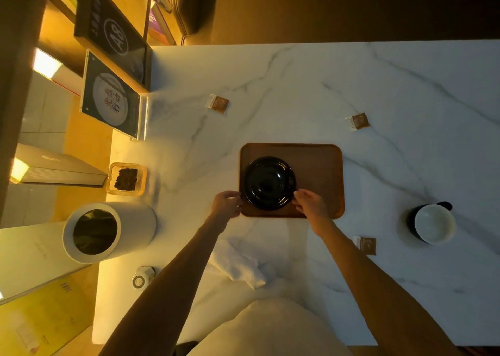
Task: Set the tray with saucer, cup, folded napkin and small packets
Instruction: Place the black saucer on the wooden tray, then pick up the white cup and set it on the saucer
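A black saucer [268,183] lies on the left half of a brown wooden tray [320,171] on the marble table. My left hand [226,202] grips the saucer's left rim and my right hand [309,204] grips its right rim. A dark cup [433,224] with a pale inside stands to the right of the tray. A crumpled white napkin [239,265] lies near me, between my arms. Three small brown packets lie loose on the table: one far left [218,103], one far right [358,121], one near right [365,244].
A white cylindrical bin [108,232] with a dark liner stands at the table's left edge. Behind it sit a glass container of dark bits [126,179] and an upright acrylic sign [113,101]. A small round metal object [141,277] lies near the front left corner.
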Available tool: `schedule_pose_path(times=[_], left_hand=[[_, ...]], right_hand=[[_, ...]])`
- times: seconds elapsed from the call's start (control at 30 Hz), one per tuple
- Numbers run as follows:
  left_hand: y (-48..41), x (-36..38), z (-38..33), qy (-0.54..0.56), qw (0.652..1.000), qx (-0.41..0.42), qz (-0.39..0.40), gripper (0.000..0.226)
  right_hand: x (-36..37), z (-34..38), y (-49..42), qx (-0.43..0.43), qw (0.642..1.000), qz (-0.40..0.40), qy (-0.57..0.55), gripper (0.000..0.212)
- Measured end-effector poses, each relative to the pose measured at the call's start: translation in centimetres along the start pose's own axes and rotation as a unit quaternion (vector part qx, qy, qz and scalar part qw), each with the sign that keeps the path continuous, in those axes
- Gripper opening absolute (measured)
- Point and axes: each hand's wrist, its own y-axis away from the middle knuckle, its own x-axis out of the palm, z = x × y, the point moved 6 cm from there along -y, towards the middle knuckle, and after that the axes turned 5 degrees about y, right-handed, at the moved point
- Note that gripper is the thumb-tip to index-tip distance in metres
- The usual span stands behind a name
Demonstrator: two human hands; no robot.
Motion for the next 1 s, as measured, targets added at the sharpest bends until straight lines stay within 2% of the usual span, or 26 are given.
schedule_pose_path(times=[0.17, 0.43, 0.6, 1.0], left_hand=[[2.3, -0.8, 1.6, -0.089, 0.995, 0.038, 0.038, 0.029], [5.1, -1.2, 3.3, -0.271, 0.949, 0.154, 0.049, 0.031], [5.6, -1.8, 4.1, -0.289, 0.937, 0.184, 0.069, 0.031], [6.4, -5.4, 5.0, -0.343, 0.908, 0.235, 0.061, 0.033]], right_hand=[[-1.8, -0.7, 3.7, -0.082, 0.991, -0.048, 0.098, 0.033], [-4.9, -2.6, 9.5, -0.115, 0.966, -0.076, 0.217, 0.033], [-5.4, -3.2, 12.6, -0.124, 0.955, -0.111, 0.244, 0.032], [-2.9, -4.1, 16.9, -0.159, 0.917, -0.108, 0.348, 0.043]])
